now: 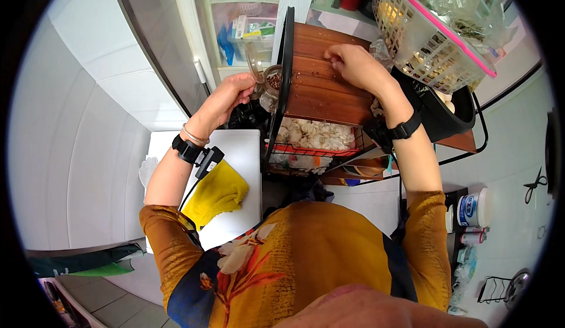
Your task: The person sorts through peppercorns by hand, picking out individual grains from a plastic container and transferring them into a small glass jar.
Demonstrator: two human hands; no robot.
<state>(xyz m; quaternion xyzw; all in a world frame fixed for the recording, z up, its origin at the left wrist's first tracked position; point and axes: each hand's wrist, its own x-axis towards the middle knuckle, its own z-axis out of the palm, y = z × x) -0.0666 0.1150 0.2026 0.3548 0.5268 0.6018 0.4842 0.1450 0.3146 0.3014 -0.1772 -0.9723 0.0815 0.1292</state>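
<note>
My left hand (236,90) grips a small clear jar (268,99) beside the shelf rack's black metal rail (284,63). The jar's transparent lid (253,61) stands raised on the side by my fingers. Inside are small reddish-brown grains (274,80), which look like Sichuan peppercorns. My right hand (355,65) is over the rack's brown wooden top board (326,94), its fingers curled and pointing down-left. Whether anything sits between those fingertips is hidden. Small dark-red bits (314,72) lie scattered on the board.
Garlic bulbs (309,134) fill a wire basket below the board. At right, a white plastic basket (423,58) with a pink rim stands above a black container (446,111). A yellow cloth (218,193) lies on a white surface (238,147) at left.
</note>
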